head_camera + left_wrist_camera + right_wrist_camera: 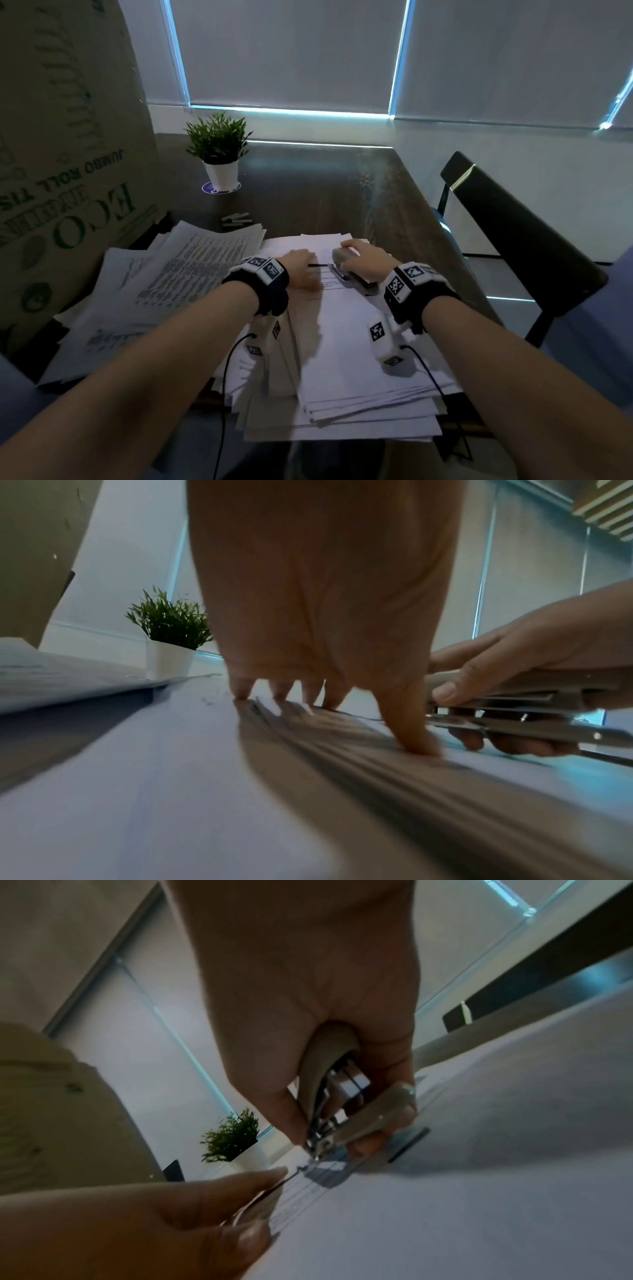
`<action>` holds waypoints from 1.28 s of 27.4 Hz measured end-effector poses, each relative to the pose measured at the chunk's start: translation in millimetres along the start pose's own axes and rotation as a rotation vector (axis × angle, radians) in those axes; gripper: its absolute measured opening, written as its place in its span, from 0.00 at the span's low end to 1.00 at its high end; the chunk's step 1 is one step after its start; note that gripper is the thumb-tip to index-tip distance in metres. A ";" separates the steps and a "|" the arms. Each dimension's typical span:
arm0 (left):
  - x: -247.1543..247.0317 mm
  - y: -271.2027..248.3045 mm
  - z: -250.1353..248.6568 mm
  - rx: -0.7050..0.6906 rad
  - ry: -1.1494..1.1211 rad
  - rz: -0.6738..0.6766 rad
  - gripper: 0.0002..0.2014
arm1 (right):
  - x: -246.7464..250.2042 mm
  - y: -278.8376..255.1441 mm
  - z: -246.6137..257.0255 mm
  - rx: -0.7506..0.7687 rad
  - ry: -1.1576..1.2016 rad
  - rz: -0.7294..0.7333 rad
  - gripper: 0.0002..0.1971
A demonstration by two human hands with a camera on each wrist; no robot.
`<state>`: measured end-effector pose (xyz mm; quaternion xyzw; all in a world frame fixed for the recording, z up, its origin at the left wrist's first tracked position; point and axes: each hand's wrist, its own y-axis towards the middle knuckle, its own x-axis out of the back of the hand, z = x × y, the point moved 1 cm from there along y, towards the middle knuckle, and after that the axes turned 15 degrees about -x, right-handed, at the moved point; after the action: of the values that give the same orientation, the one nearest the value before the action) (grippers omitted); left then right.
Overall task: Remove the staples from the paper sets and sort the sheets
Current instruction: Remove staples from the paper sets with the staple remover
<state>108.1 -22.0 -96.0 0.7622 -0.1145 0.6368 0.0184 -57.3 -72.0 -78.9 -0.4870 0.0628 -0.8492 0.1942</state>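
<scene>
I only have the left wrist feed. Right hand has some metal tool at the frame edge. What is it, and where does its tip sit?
Observer: A stapler, gripped by the right hand; in the right wrist view its metal tip sits at the top sheet.
Operator: Left hand?
Observer: The left hand presses that paper stack beside the tip.
Operator: Other piles?
Observer: A printed pile lies left, beside a cardboard box.
</scene>
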 end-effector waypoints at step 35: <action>-15.9 1.7 -8.0 0.208 0.138 0.287 0.57 | -7.9 25.9 8.6 0.224 -0.058 0.140 0.14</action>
<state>97.5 -19.9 -110.2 0.6905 -0.1543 0.6919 -0.1436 -39.4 -91.9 -88.5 -0.4810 -0.0040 -0.8210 0.3076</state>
